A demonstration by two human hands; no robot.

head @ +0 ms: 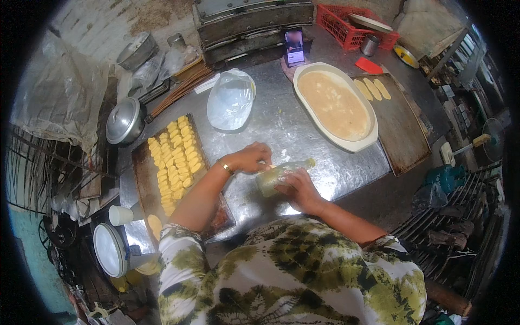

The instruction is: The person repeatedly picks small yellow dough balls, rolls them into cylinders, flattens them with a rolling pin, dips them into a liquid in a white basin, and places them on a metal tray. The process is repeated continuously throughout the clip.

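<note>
On the metal-topped table [268, 105], my right hand [298, 189] grips a glass bottle [276, 176] lying on its side, its neck towards the right. My left hand [250, 158] is bent low over the table beside the bottle's left end, its fingertips at a small pale piece that they mostly hide. Left of my left forearm, rows of small yellow dough pieces [176, 158] lie on a dark baking tray [142, 174]. A cream oval tub [367, 140] of brownish crumbly coating stands beyond my right hand. Flat dough ovals [371, 88] lie on another tray [400, 126] at the right.
A plastic-lined bowl [231, 101] stands beyond my left hand. Around the table's far side are a lidded metal pot [126, 120], a bundle of thin sticks [178, 91], a propped phone [294, 46], a red scraper [369, 65] and a red crate [337, 26]. A white cup [120, 215] is at the left edge.
</note>
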